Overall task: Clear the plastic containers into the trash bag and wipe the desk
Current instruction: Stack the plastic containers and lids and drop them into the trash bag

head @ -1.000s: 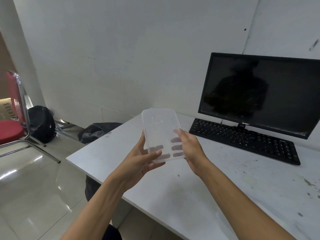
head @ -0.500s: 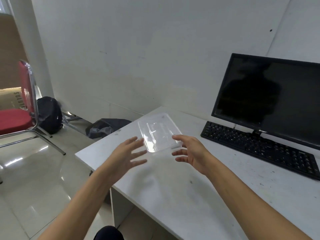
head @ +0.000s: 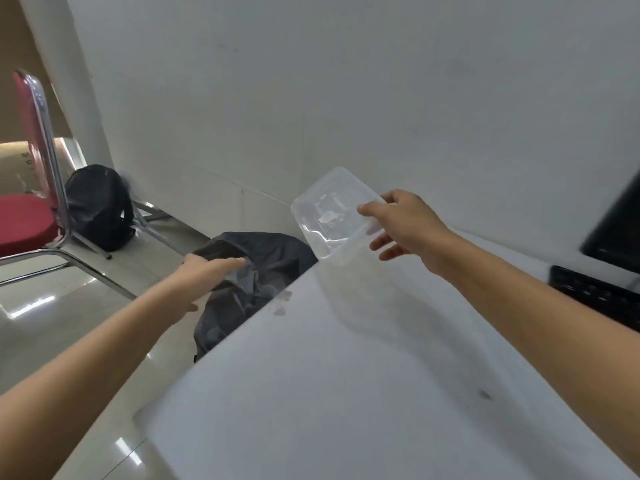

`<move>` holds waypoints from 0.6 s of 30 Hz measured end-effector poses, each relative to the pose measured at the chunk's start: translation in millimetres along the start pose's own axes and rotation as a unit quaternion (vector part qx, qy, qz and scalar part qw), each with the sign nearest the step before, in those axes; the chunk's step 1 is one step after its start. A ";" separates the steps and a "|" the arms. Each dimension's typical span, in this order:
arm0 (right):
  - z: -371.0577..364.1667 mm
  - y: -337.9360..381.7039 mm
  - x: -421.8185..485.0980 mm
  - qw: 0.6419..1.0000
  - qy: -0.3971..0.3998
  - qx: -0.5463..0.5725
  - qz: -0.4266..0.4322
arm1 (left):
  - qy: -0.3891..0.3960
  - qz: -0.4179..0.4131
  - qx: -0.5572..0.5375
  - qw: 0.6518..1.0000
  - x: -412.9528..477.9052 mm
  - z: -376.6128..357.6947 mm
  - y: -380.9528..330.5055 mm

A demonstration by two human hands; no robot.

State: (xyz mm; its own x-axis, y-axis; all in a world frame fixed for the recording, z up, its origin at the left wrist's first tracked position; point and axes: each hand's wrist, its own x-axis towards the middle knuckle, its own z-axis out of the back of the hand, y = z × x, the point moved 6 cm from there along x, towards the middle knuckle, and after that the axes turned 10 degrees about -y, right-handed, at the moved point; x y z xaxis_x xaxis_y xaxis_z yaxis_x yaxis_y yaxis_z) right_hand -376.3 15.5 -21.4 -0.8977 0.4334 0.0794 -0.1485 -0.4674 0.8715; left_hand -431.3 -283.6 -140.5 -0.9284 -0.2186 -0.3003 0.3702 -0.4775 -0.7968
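Observation:
My right hand (head: 403, 225) grips a clear plastic container (head: 330, 211) by its near edge and holds it tilted in the air over the far left corner of the white desk (head: 346, 393). On the floor just past that corner sits a black trash bag (head: 263, 258). My left hand (head: 207, 271) reaches down beside the desk and holds the bag's rim, pulling it open. Inside the bag I can make out pale shapes, too blurred to name.
A red chair with a chrome frame (head: 31, 209) stands at the left, with a black backpack (head: 98, 202) on the floor behind it. A black monitor (head: 620, 226) and keyboard (head: 595, 294) sit at the desk's right. The white wall is close behind.
My right hand has picked the container up off the desk and carried it left toward the bag. My left hand dropped off the desk to the bag's rim. My view swung left and down.

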 end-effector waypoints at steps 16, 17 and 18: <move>-250.0 -53.5 165.6 0.899 0.313 -0.296 -0.083 | -0.146 -0.034 -0.216 0.965 178.9 -60.6 30.1; -260.8 -55.8 167.2 0.895 0.327 -0.286 -0.097 | -0.147 -0.058 -0.217 0.963 176.1 -58.3 24.1; -272.0 -59.7 166.4 0.890 0.341 -0.284 -0.105 | -0.142 -0.077 -0.221 0.962 171.9 -56.8 18.6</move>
State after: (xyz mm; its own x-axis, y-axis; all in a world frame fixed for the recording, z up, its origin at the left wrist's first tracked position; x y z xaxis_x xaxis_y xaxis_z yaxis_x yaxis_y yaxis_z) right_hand -629.6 -94.1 -191.8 -0.8398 0.0786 -0.5371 -0.3542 -0.8291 0.4326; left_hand -585.8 -281.7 -236.7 -0.9016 -0.4289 -0.0561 0.1218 -0.1273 -0.9843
